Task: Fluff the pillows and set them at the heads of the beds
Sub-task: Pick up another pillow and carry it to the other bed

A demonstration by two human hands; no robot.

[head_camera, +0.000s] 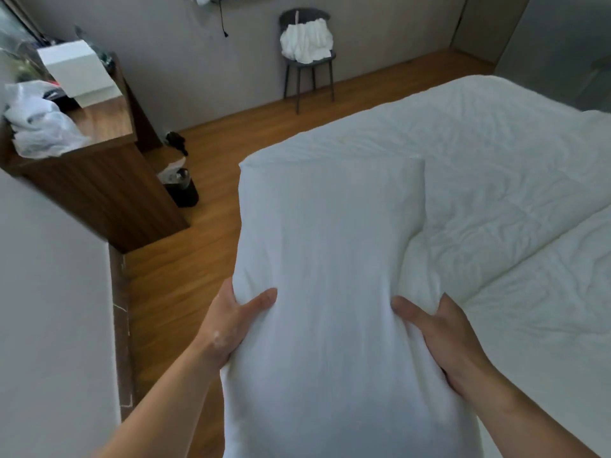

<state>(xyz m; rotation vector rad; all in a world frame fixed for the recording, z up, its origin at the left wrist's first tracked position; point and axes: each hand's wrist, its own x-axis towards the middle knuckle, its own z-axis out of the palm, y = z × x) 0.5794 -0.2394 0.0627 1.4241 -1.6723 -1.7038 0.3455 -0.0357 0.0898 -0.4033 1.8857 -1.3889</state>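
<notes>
In the head view, a white pillow (327,276) is held lengthwise out in front of the person, its far end reaching over the near corner of the bed (479,166). It is gripped at both long sides, a little nearer the person than its middle. The left hand (231,325) is clenched on the left edge, with the thumb laid across the top face and the fingers hidden underneath. The right hand (443,338) is clenched on the right edge in the same way, thumb on top, and the cloth is bunched into folds under both thumbs. Neither hand is spread wide; each is closed around a fold of filling and cover.

The step in hand is judged to be the fluffing. It would be done well if the two sides were pressed together and let out again several times, so that the filling is driven toward the flatter far end. The grip should be kept on the filling, not on the cover alone, or the case may be pulled askew.

Beyond the hands and to the left, a desk (99,180) and a bin (182,190) are seen; farther off, a chair (307,61) with white linen stands at the wall.
</notes>
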